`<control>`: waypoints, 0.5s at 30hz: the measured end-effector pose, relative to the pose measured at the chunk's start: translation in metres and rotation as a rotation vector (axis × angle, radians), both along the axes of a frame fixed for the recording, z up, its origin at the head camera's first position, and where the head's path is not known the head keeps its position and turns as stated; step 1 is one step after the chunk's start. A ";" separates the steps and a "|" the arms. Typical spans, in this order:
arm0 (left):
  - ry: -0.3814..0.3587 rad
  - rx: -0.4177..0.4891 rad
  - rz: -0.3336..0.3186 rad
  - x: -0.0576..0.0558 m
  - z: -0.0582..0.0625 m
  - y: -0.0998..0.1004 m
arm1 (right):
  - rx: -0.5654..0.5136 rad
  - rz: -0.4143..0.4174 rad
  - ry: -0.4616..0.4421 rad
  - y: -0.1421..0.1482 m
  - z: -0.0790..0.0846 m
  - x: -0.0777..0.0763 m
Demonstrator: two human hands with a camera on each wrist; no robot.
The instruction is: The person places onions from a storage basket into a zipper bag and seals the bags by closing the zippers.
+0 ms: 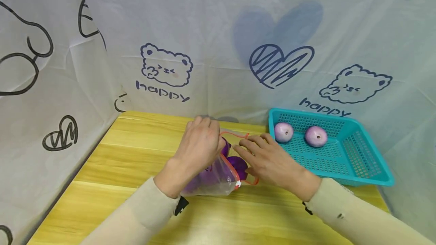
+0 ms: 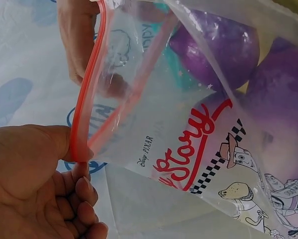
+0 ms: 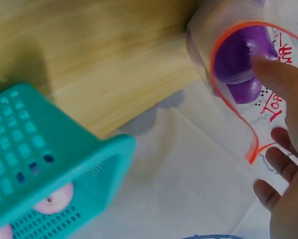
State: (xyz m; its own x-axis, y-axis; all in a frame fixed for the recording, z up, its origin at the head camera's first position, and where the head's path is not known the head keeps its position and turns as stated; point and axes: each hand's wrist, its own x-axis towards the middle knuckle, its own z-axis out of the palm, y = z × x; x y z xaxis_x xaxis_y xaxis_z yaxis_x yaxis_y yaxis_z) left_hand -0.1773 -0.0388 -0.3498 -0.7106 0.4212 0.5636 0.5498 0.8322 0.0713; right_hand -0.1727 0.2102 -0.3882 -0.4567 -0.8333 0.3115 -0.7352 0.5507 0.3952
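A clear zip bag (image 1: pixel 218 184) with a red zip edge and red printed lettering lies on the table, its mouth spread apart. Inside it are several round purple onions (image 2: pixel 214 50), one with a pointed tip. My left hand (image 1: pixel 201 139) pinches the red edge between thumb and forefinger, as the left wrist view shows. At the mouth, my right hand (image 1: pixel 272 162) has its fingers loosely bent and apart, holding nothing; its thumb (image 3: pixel 276 74) is in front of the onions at the opening. Whether that thumb touches an onion cannot be told.
To the right of the bag stands a turquoise plastic basket (image 1: pixel 334 180) holding two pale purple onions (image 1: pixel 316 136). The wooden table (image 1: pixel 136 150) meets a hanging printed white cloth (image 1: pixel 218 48) at the back and left.
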 end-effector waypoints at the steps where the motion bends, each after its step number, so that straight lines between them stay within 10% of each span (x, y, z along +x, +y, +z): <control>1: 0.006 0.004 -0.002 0.000 0.000 0.000 | -0.024 -0.016 0.010 0.002 -0.001 0.000; 15: 0.060 0.047 -0.033 0.001 -0.004 -0.001 | -0.165 -0.138 0.094 0.012 -0.022 -0.005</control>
State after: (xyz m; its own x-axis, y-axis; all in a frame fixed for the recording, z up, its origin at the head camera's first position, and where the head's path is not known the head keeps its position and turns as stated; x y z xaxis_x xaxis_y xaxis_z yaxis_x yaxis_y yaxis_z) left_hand -0.1768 -0.0396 -0.3535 -0.6612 0.4160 0.6243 0.5812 0.8103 0.0755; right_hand -0.1781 0.2218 -0.4100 -0.5254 -0.6991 0.4850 -0.6123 0.7064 0.3550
